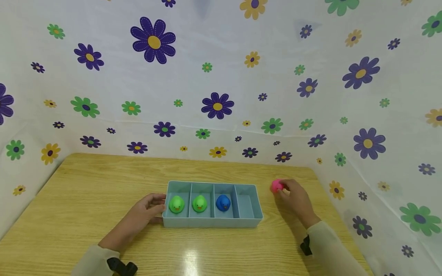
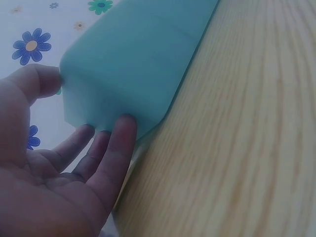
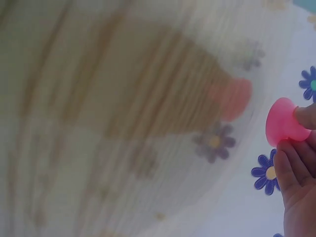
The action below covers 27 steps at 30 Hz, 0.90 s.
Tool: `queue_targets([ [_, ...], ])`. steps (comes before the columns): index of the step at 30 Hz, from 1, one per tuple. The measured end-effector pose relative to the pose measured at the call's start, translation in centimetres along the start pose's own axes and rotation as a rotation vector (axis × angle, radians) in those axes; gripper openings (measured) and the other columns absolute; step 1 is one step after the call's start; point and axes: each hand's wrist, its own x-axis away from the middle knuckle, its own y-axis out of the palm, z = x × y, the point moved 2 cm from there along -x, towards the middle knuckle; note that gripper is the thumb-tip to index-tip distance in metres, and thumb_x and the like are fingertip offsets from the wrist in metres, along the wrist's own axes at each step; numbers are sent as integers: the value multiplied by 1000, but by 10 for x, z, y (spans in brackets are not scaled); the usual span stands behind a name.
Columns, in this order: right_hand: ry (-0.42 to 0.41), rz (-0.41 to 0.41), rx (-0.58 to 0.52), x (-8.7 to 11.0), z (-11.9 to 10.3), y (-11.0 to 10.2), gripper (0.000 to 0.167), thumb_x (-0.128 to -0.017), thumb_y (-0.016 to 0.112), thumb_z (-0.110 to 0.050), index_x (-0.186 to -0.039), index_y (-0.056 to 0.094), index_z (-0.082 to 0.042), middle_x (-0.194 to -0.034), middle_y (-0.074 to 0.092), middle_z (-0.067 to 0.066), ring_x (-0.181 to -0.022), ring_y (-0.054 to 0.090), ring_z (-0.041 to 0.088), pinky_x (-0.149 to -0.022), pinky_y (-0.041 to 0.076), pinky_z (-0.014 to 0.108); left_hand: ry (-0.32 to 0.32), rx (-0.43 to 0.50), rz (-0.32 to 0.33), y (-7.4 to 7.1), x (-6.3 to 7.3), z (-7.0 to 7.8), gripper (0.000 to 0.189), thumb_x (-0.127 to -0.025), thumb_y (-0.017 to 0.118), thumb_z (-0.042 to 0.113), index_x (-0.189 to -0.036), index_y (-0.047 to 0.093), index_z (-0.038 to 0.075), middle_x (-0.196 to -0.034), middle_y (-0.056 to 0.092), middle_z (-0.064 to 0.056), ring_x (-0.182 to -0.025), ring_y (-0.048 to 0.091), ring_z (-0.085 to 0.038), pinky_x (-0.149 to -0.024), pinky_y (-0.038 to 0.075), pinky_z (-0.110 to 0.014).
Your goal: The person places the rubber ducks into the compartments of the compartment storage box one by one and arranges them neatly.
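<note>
A light-blue tray [image 1: 213, 223] with several compartments stands on the table. Green toy ducks [image 1: 177, 205] sit in its two leftmost compartments, and a blue toy duck [image 1: 223, 203] is in the one after them; the rightmost holds nothing. My left hand [image 1: 146, 211] touches the tray's left end. In the left wrist view, its thumb meets the rim and its fingertips [image 2: 126, 126] rest against the outer end wall. To the right of the tray, my right hand [image 1: 296, 199] pinches a pink toy duck [image 1: 276, 186] between thumb and fingers; the fingers cover much of it.
The wooden table [image 1: 114, 176] extends around the tray. A white sheet with printed flowers [image 1: 186, 76] hangs behind the table and along its sides. In the right wrist view, a blurred translucent reflection [image 3: 123, 98] fills much of the picture.
</note>
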Motion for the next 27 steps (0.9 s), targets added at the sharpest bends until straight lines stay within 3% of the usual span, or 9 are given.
queue_targets([
  [11, -138, 80, 45, 6, -29, 2, 29, -89, 79, -4, -116, 70, 5, -108, 70, 17, -98, 69, 33, -89, 60, 52, 3, -6, 6, 0, 0, -2, 55, -106, 59, 21, -153, 40, -1, -143, 47, -24, -124, 56, -32, -92, 61, -40],
  [20, -176, 109, -9, 9, -53, -3, 30, -88, 81, -4, -115, 71, 1, -107, 70, 12, -96, 68, 28, -86, 61, 49, 4, -1, 8, -1, 1, -2, 55, -106, 60, 22, -152, 40, -1, -143, 48, -23, -124, 56, -31, -93, 60, -41],
  [27, -204, 149, -49, 10, -62, -6, 31, -85, 82, 0, -113, 70, 2, -104, 70, 12, -93, 69, 33, -82, 61, 51, 7, -19, 15, 0, 1, -1, 55, -106, 61, 22, -153, 41, 1, -144, 48, -22, -125, 56, -31, -92, 61, -40],
])
